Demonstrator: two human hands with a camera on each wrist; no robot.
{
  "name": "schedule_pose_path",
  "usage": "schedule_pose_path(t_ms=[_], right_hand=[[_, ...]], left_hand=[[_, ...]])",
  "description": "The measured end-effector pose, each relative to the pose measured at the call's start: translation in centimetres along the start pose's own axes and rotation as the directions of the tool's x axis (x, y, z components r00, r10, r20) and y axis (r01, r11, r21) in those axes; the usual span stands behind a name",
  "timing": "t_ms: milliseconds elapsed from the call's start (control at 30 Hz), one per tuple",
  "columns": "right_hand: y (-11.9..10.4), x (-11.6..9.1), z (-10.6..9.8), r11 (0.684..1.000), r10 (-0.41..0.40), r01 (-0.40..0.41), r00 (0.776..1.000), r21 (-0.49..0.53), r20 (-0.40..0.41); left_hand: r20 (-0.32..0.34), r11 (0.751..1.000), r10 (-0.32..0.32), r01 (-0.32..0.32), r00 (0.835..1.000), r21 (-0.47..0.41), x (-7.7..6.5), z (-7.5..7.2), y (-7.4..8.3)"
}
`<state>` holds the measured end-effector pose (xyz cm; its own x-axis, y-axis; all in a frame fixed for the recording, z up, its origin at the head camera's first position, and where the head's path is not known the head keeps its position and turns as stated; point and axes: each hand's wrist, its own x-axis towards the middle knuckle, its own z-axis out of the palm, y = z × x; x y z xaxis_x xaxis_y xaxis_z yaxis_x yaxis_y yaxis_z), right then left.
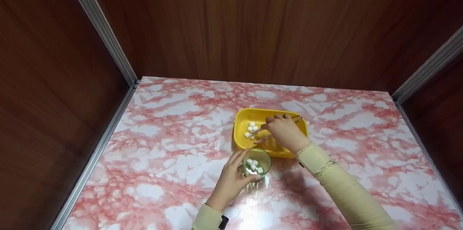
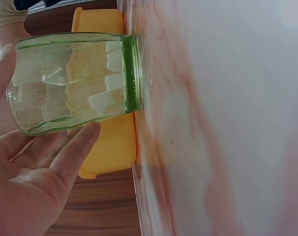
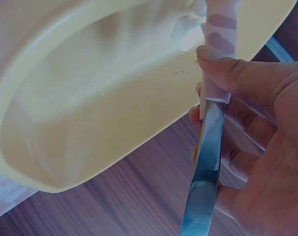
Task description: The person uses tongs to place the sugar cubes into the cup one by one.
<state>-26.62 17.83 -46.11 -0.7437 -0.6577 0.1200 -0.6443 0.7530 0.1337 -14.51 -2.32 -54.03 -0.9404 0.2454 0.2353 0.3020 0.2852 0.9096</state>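
My left hand (image 1: 231, 176) holds a green-tinted glass (image 1: 266, 157) that stands on the table in front of the yellow container. In the left wrist view, white cubes (image 2: 107, 102) lie at the bottom of the glass (image 2: 55, 73), with fingers and thumb around its side. Over the yellow container (image 1: 237, 139), my right hand (image 1: 285, 130) grips a pair of tongs (image 3: 205, 162) with a metal bend and pinkish, patterned arms. The tong tips point toward several white cubes (image 1: 251, 128) at the container's left end. Whether they touch a cube, I cannot tell.
Red-and-white marbled table surface (image 1: 173, 143) surrounds the container and glass. Dark wood panels (image 1: 253, 27) stand behind and on both sides, with metal strips (image 1: 105, 31) at the corners.
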Motion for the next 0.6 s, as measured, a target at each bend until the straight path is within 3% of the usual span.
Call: schedule_pose_path(t_ms=[333, 600], right_hand=[[-0.08, 0.35, 0.72, 1.000, -0.024, 0.024, 0.999, 0.006, -0.029], [-0.08, 0.43, 0.82, 0.999, -0.016, 0.015, 1.000, -0.035, -0.014]], left_hand=[[0.012, 0.998, -0.014, 0.014, 1.000, -0.056, 0.05, 0.04, 0.04], [0.004, 1.000, 0.001, -0.001, 1.000, 0.015, 0.03, -0.01, -0.01]])
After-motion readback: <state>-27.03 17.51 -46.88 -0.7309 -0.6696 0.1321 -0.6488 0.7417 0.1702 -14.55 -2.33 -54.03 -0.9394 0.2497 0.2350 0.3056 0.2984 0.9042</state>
